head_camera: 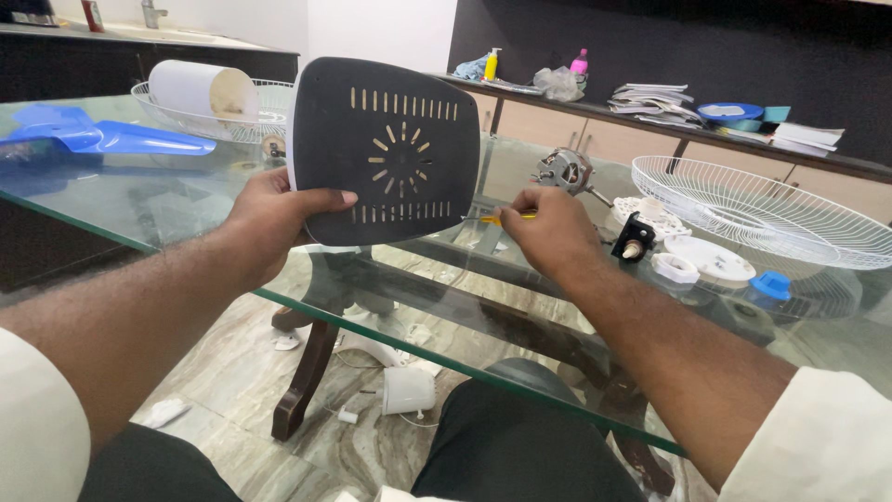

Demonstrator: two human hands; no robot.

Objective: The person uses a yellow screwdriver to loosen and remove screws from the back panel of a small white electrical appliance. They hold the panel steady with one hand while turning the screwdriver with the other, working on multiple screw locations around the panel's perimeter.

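Dark vented panel [388, 151] held upright, gripped by left hand [269, 218] at lower-left edge. Right hand [550, 228] closed on yellow screwdriver [506, 217], shaft pointed left toward panel's lower-right corner, just beside it.

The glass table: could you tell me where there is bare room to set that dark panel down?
The glass table is bare along the near edge under the left hand, between the blue blade and the dark panel. Right of the right hand it is crowded: motor, black switch, white discs, wire guard.
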